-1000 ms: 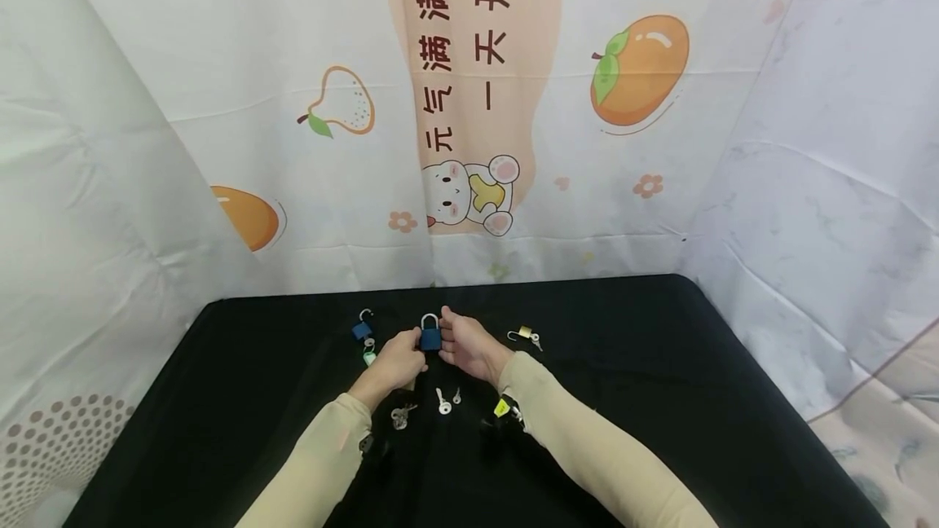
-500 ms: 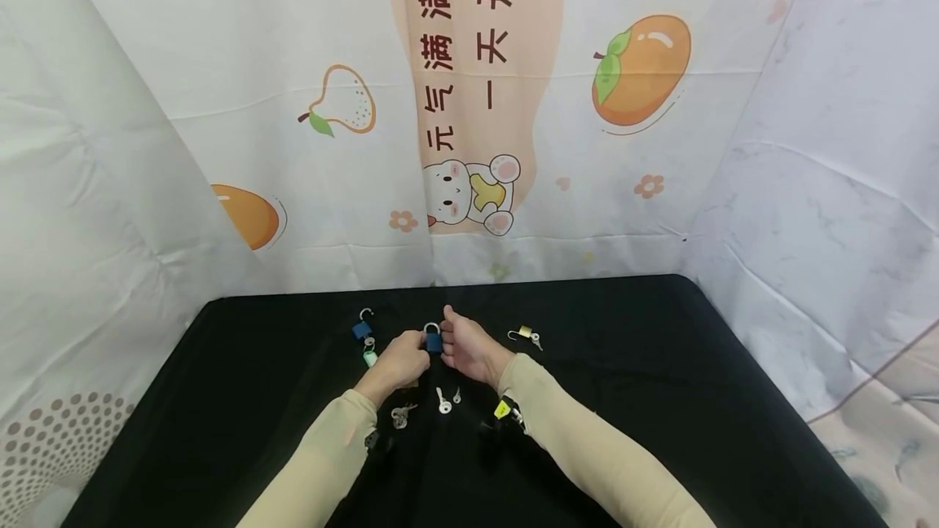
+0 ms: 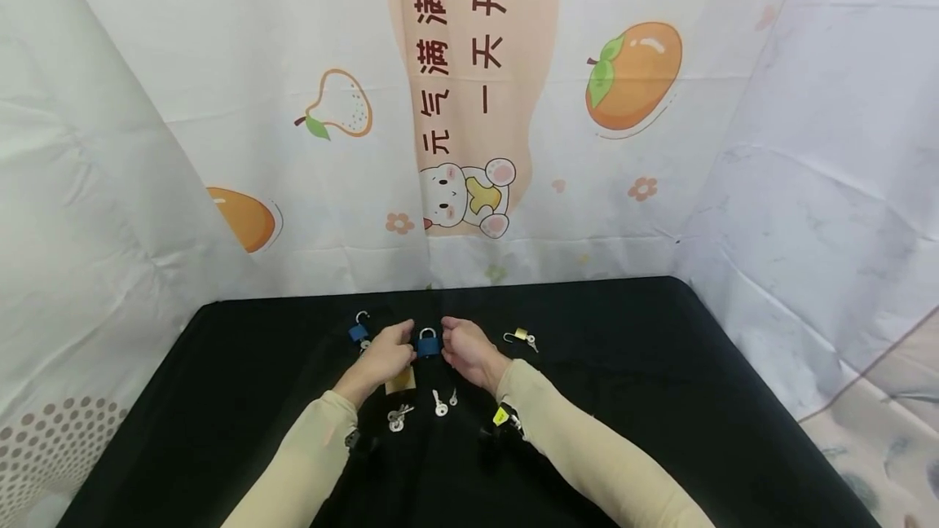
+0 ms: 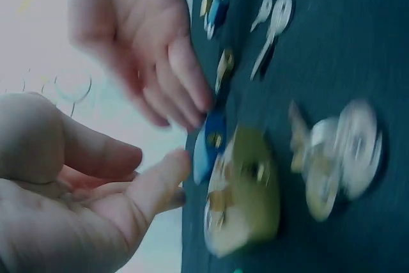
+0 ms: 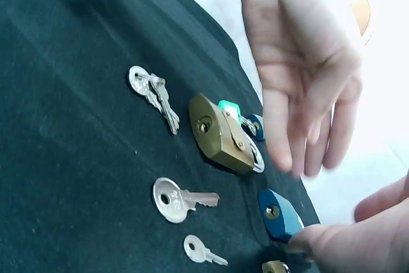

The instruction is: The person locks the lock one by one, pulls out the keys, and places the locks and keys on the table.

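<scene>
A blue padlock with its shackle up sits on the black cloth between both hands. My left hand is just left of it, thumb and fingers spread and holding nothing; in the left wrist view its thumb tip is close to the lock. On the other side is my right hand, fingers loosely bent; in the right wrist view its fingertips overlap the lock's edge, and I cannot tell whether they touch. A larger brass padlock lies below the left hand. The small brass padlock is near the blue one.
A bunch of keys and two loose keys lie nearer to me. Another blue padlock, unlatched, is at the left; an unlatched brass padlock with keys is at the right. A yellow tag shows beside the right sleeve.
The blue padlock, pinched by the left hand earlier, has come down onto the cloth. My left hand has let go and shifted slightly left, uncovering the brass padlock. The right hand has barely moved.
</scene>
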`<control>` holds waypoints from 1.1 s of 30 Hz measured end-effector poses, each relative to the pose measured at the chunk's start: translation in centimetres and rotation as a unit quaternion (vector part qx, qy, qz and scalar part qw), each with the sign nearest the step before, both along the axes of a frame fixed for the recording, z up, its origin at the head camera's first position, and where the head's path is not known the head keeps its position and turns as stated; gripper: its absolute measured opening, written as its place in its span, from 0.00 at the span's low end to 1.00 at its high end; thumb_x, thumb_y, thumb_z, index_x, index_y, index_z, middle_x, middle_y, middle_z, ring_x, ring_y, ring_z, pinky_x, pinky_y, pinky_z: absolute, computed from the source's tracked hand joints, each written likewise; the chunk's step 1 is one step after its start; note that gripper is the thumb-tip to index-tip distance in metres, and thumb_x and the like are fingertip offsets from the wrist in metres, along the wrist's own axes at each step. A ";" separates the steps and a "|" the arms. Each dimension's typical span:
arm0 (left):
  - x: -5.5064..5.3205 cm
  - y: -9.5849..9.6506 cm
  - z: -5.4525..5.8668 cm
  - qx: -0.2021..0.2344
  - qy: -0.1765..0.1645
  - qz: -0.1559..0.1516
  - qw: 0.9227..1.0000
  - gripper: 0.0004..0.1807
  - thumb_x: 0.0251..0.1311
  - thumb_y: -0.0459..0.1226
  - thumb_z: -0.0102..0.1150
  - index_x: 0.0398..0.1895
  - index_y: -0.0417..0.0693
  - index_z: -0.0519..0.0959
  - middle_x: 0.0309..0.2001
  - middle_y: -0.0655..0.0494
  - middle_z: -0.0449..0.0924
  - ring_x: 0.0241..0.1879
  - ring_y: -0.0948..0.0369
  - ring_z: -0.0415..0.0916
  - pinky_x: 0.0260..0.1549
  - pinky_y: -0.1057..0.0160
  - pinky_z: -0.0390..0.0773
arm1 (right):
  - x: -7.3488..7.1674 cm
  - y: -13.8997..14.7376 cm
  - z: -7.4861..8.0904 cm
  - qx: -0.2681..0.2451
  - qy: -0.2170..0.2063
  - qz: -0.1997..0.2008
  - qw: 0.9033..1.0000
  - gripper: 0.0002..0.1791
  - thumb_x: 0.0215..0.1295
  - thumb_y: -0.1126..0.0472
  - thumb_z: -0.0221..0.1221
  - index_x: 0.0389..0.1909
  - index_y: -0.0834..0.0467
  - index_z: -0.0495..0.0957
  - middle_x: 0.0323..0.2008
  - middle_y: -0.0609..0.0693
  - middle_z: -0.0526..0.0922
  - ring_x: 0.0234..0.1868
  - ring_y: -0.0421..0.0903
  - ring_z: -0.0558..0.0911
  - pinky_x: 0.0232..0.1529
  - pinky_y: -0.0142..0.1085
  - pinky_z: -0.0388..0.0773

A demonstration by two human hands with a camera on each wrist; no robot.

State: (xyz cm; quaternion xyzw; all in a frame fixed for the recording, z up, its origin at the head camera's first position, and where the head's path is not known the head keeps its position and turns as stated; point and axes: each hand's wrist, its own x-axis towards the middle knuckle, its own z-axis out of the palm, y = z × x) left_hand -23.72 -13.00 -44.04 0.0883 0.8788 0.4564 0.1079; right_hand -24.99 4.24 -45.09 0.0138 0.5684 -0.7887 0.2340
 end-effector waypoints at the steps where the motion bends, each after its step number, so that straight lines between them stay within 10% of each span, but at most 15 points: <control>1: -0.2 -0.7 -0.1 -0.013 0.016 0.008 1.000 0.32 0.65 0.24 0.45 0.74 0.24 0.56 0.71 0.28 0.61 0.71 0.41 0.60 0.67 0.42 0.62 | 0.0 -0.1 0.0 0.000 0.011 -0.003 1.000 0.32 0.71 0.79 0.34 0.76 0.73 0.46 0.43 0.61 0.75 0.50 0.47 0.71 0.75 0.54 0.45; 3: -0.8 -2.1 -0.2 -0.061 0.048 0.029 0.997 0.31 0.68 0.28 0.46 0.73 0.25 0.58 0.71 0.28 0.61 0.72 0.38 0.59 0.67 0.40 0.61 | 0.0 -0.2 0.1 -0.001 0.023 0.001 1.000 0.39 0.64 0.84 0.32 0.78 0.72 0.41 0.71 0.69 0.62 0.71 0.54 0.63 0.75 0.54 0.43; 5: -1.5 -3.5 -0.4 -0.122 0.077 0.064 0.987 0.30 0.69 0.31 0.49 0.72 0.26 0.61 0.70 0.27 0.63 0.70 0.36 0.61 0.66 0.39 0.63 | -0.1 -0.4 0.3 0.001 0.032 0.012 0.999 0.41 0.61 0.85 0.32 0.78 0.70 0.40 0.79 0.65 0.38 0.79 0.57 0.40 0.75 0.55 0.41; 14: -3.5 -7.0 -1.5 -0.270 0.000 0.148 0.952 0.27 0.65 0.46 0.63 0.50 0.27 0.75 0.46 0.31 0.72 0.48 0.38 0.69 0.43 0.41 0.73 | -2.0 -3.8 0.3 0.006 0.017 0.021 1.000 0.36 0.66 0.77 0.43 0.77 0.71 0.50 0.78 0.67 0.48 0.74 0.56 0.59 0.73 0.53 0.52; 19: -3.9 -6.7 -1.7 -0.258 0.021 0.151 0.954 0.23 0.61 0.43 0.69 0.47 0.32 0.79 0.39 0.39 0.80 0.37 0.46 0.76 0.37 0.47 0.77 | -3.2 -7.1 -0.6 0.016 -0.020 0.011 1.000 0.19 0.69 0.72 0.49 0.60 0.71 0.68 0.56 0.62 0.74 0.74 0.59 0.61 0.71 0.51 0.60; 29: -3.6 -7.1 -2.3 -0.200 0.032 0.156 0.967 0.23 0.61 0.39 0.69 0.53 0.33 0.74 0.46 0.36 0.80 0.39 0.45 0.79 0.41 0.46 0.78 | -4.0 -9.9 -0.9 0.053 -0.021 0.028 0.998 0.23 0.72 0.69 0.50 0.67 0.69 0.67 0.42 0.50 0.75 0.71 0.52 0.67 0.70 0.50 0.62; 33: -3.4 -7.0 -2.1 -0.183 0.031 0.156 0.970 0.24 0.62 0.37 0.68 0.55 0.33 0.71 0.49 0.33 0.79 0.43 0.43 0.79 0.45 0.43 0.77 | -4.0 -9.8 -0.9 0.038 -0.030 0.022 0.999 0.26 0.71 0.70 0.50 0.69 0.68 0.65 0.68 0.60 0.69 0.74 0.57 0.61 0.70 0.50 0.62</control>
